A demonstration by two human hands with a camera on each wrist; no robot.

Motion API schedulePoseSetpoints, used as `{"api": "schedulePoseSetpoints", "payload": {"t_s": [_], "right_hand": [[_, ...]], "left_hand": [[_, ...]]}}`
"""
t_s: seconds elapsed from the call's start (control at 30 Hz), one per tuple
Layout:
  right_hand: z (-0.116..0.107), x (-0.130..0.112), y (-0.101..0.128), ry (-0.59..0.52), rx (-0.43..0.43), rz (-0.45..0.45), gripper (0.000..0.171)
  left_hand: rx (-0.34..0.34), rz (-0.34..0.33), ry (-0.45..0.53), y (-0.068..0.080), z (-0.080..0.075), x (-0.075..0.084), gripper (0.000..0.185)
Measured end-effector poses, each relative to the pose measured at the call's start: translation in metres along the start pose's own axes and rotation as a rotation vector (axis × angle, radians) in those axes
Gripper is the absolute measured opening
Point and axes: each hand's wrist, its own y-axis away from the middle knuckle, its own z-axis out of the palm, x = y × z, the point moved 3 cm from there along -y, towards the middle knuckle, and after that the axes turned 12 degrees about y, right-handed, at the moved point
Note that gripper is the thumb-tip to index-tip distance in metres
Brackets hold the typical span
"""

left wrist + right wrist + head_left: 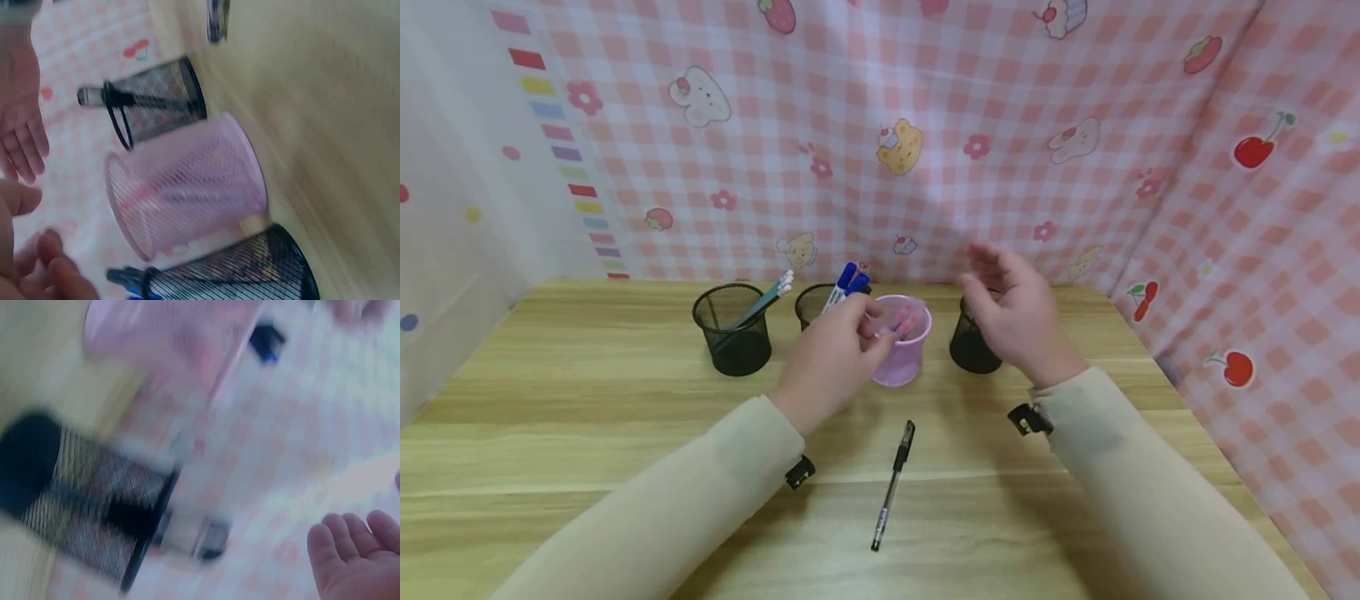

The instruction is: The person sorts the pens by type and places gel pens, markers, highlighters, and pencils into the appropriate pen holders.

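- Two hands over cups: left hand (835,350) curled at pink cup (904,342) rim, grasp unclear; right hand (1011,312) released.
- Black pen (892,485) lies on desk (587,433); best gripped mid-barrel, dropped vertically.

Both forearms, in pale beige sleeves, reach forward from the lower corners and angle in toward each other. The left hand (833,350) is held knuckles-up with its fingers loosely curled, the fingertips (53,262) bunched together. The right hand (1011,312) is raised a little higher, well apart from the left, its fingers (350,534) relaxed and spread.
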Motion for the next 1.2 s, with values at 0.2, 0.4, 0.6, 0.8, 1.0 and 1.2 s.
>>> {"api": "schedulePoseSetpoints", "payload": {"t_s": [0.2,0.4,0.6,0.8,1.0,1.2], "right_hand": [[-0.022,0.050,-0.011,0.142,-0.015,0.171,0.045],[-0.014,0.094,-0.007,0.216,-0.343,0.254,0.059],[-0.011,0.109,-0.003,0.144,-0.485,0.197,0.075],[-0.004,0.115,-0.001,0.135,-0.591,0.231,0.104],[0.009,0.123,-0.001,0.149,-0.538,0.245,0.110],[0.015,0.122,-0.001,0.153,-0.491,0.222,0.096]], "left_hand": [[-0.348,-0.068,-0.254,0.021,0.034,0.003,0.053],[-0.566,-0.093,-0.435,0.037,0.062,0.000,0.052],[-0.609,-0.035,-0.476,0.040,0.069,0.002,0.040],[-0.612,-0.051,-0.474,0.040,0.073,0.001,0.039],[-0.620,-0.067,-0.407,0.039,0.074,-0.001,0.022],[-0.574,-0.103,-0.304,0.034,0.068,0.000,0.048]]}}
